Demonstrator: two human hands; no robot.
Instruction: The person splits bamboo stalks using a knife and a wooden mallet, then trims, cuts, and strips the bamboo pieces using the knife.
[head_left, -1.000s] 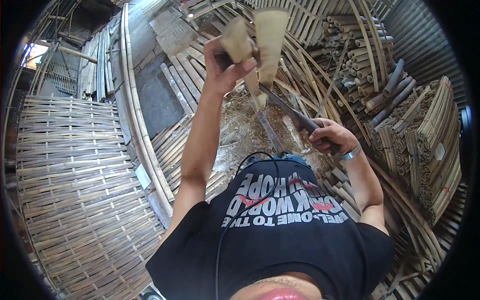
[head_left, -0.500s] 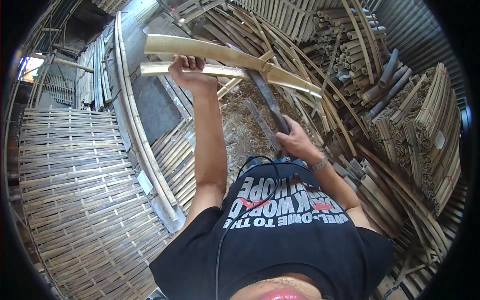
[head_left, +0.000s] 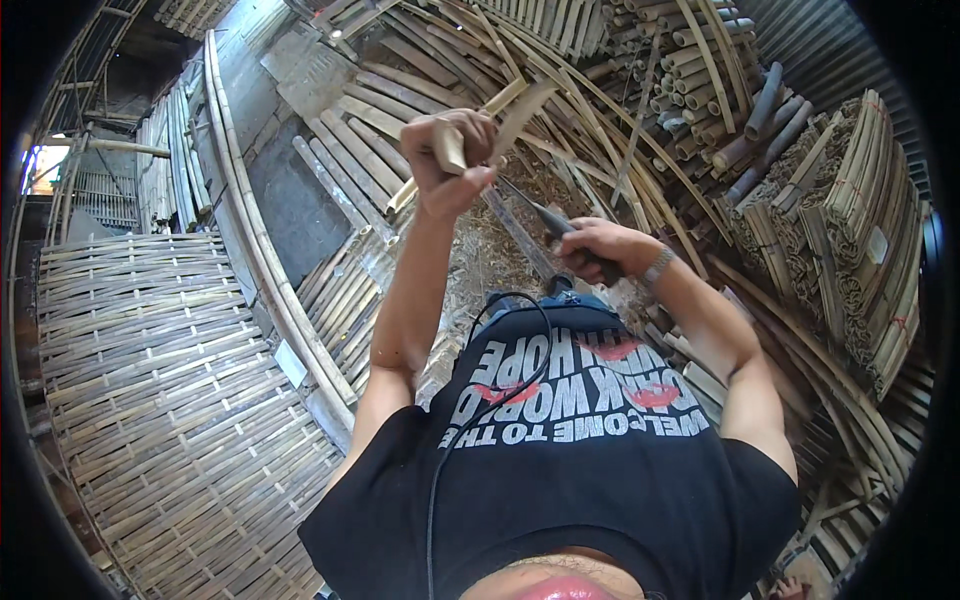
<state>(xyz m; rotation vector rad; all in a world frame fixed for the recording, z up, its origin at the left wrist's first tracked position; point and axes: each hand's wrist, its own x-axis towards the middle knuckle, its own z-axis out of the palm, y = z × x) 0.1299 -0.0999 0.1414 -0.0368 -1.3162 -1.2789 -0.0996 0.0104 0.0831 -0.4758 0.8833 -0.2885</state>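
My left hand (head_left: 436, 178) is raised in front of me, its fingers wrapped round a split bamboo piece (head_left: 453, 150). The bamboo now points nearly end-on, and its pale curved half (head_left: 522, 118) stands out beside my fingers. My right hand (head_left: 618, 247), lower and to the right, grips a long dark knife (head_left: 550, 217). The knife slants up and left, and its blade looks thin, close to edge-on. Its tip comes near the bamboo; whether they touch I cannot tell. Beneath the knife lies a narrow grey bar (head_left: 516, 235).
Woven bamboo matting (head_left: 180, 400) spreads along the left, bordered by long poles (head_left: 262, 220). Split lengths (head_left: 352, 165) lie ahead on the ground. Stacked bamboo tubes (head_left: 705, 95) and tied strip bundles (head_left: 850, 240) stand right. A black cable (head_left: 437, 500) hangs over my shirt.
The bamboo has swung from lying crosswise to nearly end-on. My left hand has moved right and turned over. The knife has come out of the split, its blade turned edge-on.
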